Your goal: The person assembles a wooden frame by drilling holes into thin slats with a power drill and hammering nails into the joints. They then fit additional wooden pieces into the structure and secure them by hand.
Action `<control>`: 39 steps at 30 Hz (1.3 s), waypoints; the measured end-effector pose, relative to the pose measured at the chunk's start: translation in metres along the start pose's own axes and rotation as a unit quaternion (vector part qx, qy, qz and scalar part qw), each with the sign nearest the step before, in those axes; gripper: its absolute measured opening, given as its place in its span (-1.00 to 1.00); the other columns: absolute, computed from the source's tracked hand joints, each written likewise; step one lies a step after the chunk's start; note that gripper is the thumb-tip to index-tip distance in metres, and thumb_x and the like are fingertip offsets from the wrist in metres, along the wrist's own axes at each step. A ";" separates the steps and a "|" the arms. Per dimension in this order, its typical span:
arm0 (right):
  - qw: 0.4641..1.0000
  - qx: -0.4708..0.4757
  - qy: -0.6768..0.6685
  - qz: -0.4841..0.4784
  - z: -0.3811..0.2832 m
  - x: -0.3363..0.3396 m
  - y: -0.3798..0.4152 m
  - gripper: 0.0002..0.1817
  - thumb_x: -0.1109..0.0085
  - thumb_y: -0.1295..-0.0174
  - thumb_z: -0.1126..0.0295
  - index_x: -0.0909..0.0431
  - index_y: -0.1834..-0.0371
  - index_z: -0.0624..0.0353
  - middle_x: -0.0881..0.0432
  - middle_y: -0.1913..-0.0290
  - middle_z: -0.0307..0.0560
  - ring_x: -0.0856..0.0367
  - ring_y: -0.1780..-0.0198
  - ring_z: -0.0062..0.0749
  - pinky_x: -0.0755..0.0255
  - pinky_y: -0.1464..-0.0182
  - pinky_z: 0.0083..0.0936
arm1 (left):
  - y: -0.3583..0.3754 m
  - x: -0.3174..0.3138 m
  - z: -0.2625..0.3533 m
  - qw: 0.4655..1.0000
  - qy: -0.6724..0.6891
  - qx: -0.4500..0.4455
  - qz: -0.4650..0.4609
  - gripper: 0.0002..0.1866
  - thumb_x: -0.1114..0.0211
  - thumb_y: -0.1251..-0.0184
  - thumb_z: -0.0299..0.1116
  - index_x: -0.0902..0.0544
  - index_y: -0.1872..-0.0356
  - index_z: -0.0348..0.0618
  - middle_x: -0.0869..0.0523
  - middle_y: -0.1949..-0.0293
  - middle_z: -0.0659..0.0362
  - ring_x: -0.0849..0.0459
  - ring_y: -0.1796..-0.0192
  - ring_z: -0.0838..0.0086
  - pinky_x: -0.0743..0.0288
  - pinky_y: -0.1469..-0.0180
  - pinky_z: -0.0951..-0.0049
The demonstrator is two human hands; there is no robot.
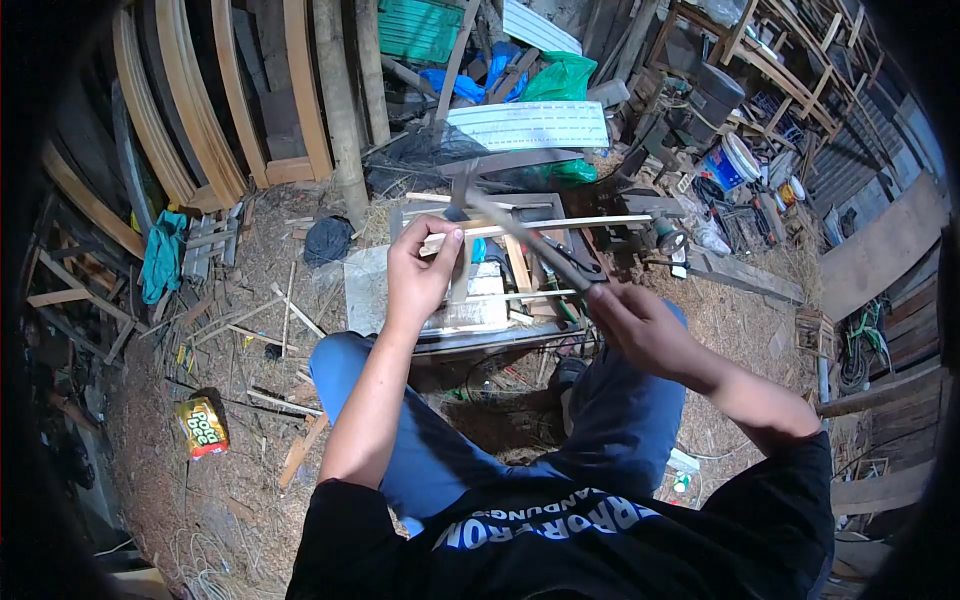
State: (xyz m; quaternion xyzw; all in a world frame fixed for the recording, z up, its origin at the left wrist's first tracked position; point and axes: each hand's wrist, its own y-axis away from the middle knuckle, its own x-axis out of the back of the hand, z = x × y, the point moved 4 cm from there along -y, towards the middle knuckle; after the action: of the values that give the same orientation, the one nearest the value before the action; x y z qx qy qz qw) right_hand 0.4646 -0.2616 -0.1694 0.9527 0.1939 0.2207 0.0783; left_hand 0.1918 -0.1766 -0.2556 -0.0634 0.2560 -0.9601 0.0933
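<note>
My left hand (420,272) pinches a thin wooden strip (590,222) near its left end; the strip extends to the right above a low work surface (370,290). In my right hand (640,325) is a long tool handle (555,262), with fingers wrapped round its lower end. The handle slants up and left, crossing over the strip, and is blurred at the top; its head (462,190), hammer-like, shows above my left hand. Beneath the hands lie more thin wood pieces (517,262), a pale block (480,312) and a small blue item (479,250).
My knees flank the work surface. On the floor to the left are a yellow snack bag (203,427), a black bag (327,241) and wood scraps (300,452). Boards (195,110) lean at the back left. A white-and-blue bucket (733,162) stands at the back right.
</note>
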 end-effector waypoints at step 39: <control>0.998 0.019 -0.061 0.003 -0.001 0.003 0.000 -0.50 0.12 -0.70 0.04 -0.52 0.31 0.21 -0.38 0.45 -0.40 -0.30 0.41 -0.67 -0.25 0.35 -0.55 | 0.004 -0.002 0.002 1.000 0.019 0.021 -0.004 -0.94 -0.39 -0.46 -0.52 -0.67 0.22 -0.26 -0.74 0.22 0.24 -0.63 0.10 0.62 -0.48 -0.03 0.56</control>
State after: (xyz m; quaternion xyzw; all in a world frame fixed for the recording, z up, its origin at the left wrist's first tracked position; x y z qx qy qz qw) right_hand 0.4664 -0.2606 -0.1671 0.9662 0.1898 0.1592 0.0712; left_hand 0.1944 -0.1811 -0.2559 -0.0446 0.2373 -0.9666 0.0856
